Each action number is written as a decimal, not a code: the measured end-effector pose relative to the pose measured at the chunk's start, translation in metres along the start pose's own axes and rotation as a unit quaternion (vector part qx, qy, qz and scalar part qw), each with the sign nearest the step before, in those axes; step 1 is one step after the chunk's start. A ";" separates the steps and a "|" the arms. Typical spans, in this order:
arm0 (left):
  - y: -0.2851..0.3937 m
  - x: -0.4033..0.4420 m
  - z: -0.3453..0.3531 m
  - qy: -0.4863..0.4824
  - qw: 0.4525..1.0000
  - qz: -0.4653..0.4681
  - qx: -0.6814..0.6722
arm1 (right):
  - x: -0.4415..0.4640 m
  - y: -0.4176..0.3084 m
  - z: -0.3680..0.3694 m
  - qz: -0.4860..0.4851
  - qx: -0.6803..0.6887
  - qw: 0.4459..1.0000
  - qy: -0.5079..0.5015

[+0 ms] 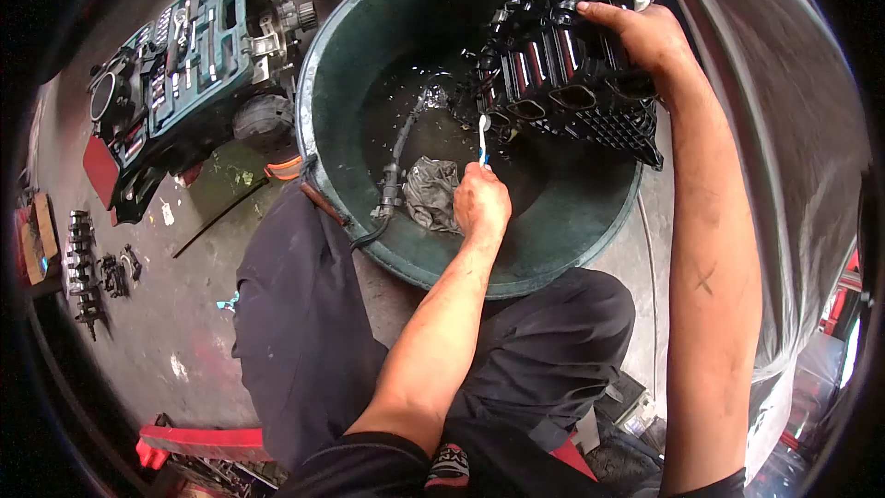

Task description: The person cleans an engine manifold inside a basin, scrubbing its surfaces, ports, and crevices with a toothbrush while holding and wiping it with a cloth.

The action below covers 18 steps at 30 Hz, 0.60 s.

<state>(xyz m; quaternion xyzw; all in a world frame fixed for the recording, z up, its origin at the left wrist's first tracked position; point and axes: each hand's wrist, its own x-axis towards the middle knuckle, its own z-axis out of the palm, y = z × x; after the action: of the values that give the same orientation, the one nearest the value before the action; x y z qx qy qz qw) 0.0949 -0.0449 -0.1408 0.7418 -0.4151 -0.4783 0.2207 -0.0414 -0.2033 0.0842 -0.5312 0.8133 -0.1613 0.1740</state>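
Left hand closed around the handle of a small white brush, its head pointing up beside the lower edge of a black ribbed part; whether bristles and part touch, I cannot tell from the head view. The right hand is clamped on that part's upper right end, thumb laid along the top, the other fingers mostly hidden. The part sits tilted over the far right of a green tub, its lattice-like end reaching out across the rim. Its bulk and hard gloss suggest a stiff, fairly awkward load, probably slick if wet, and heavier at whichever end is left unsupported. A thick edge or a rib should give a surer hold than the smooth faces, while the thin lattice looks the likelier place to chip; a second support under the left end would steady it. The brush looks light and slim, best pinched low on the handle, as it is. Inside the tub, nearer the person's knees, lie a crumpled grey cloth, which looks soft and soaked, and a dark hose running over the near left rim.
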 end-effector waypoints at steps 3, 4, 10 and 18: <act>-0.004 0.002 0.003 -0.024 0.999 0.003 -0.040 | 0.007 0.002 0.001 0.016 0.002 1.000 -0.002; -0.008 0.000 0.010 -0.017 0.995 -0.013 -0.093 | 0.010 0.004 0.001 0.017 -0.004 1.000 0.001; -0.005 0.040 0.050 0.011 0.985 -0.011 -0.175 | 0.006 0.002 0.002 -0.003 0.006 1.000 0.015; 0.006 0.031 0.050 -0.012 0.994 -0.024 -0.103 | 0.001 -0.008 -0.001 0.007 0.028 1.000 -0.006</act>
<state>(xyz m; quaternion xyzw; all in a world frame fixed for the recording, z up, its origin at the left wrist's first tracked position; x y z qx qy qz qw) 0.0542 -0.0701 -0.1747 0.7189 -0.3485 -0.5325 0.2796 -0.0362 -0.2069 0.0885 -0.5217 0.8108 -0.1797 0.1950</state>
